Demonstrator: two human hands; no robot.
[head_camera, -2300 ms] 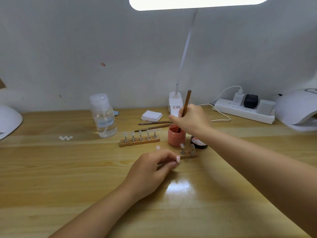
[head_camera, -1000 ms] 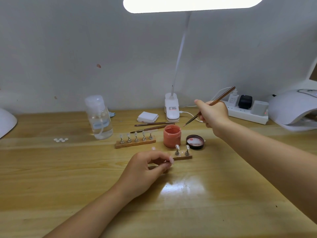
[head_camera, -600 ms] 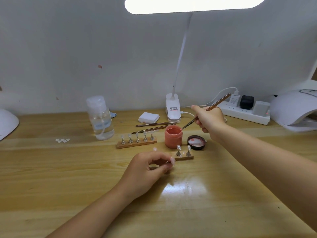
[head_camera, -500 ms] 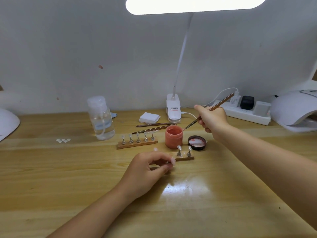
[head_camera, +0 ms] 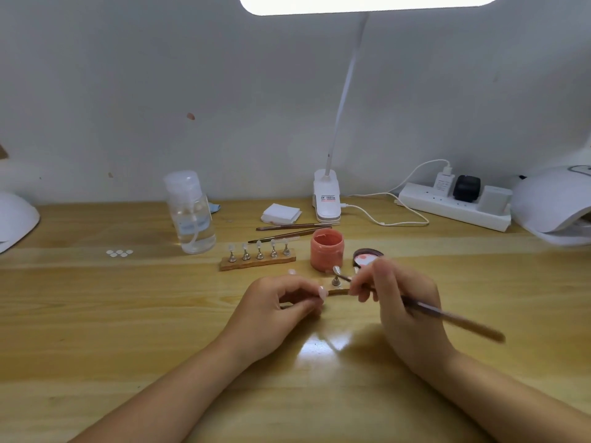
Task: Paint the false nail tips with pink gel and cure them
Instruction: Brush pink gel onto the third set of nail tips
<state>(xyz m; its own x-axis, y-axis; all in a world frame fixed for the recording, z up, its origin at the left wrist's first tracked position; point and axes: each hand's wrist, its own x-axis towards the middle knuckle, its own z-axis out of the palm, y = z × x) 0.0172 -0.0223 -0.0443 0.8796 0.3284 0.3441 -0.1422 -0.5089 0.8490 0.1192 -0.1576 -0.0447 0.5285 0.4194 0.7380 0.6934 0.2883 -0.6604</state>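
Left hand (head_camera: 275,306) curled, fingers (head_camera: 315,294) pinching left end of small wooden nail stand (head_camera: 337,291); stand flat on wooden desk (head_camera: 128,330), long axis left-right. Right hand (head_camera: 406,311) closed round brush (head_camera: 447,318), thumb and forefinger pinching near ferrule; handle trailing down-right past palm, bristle end pointing up-left. Brush tip at nail tip on metal post (head_camera: 335,276), just left of right fingertips (head_camera: 361,284) and just right of left fingertips (contact not resolvable: blur). Second post mostly hidden behind right fingers. Right hand nearer to the post; left only steadying. Open pink gel jar (head_camera: 327,249) just beyond fingertips, lid (head_camera: 367,256) beside it. Second stand, five clear tips (head_camera: 257,259), beyond left fingers. Curing lamp (head_camera: 556,209) well apart, far right. Judged: stroke to run along tip's length, toward right hand.
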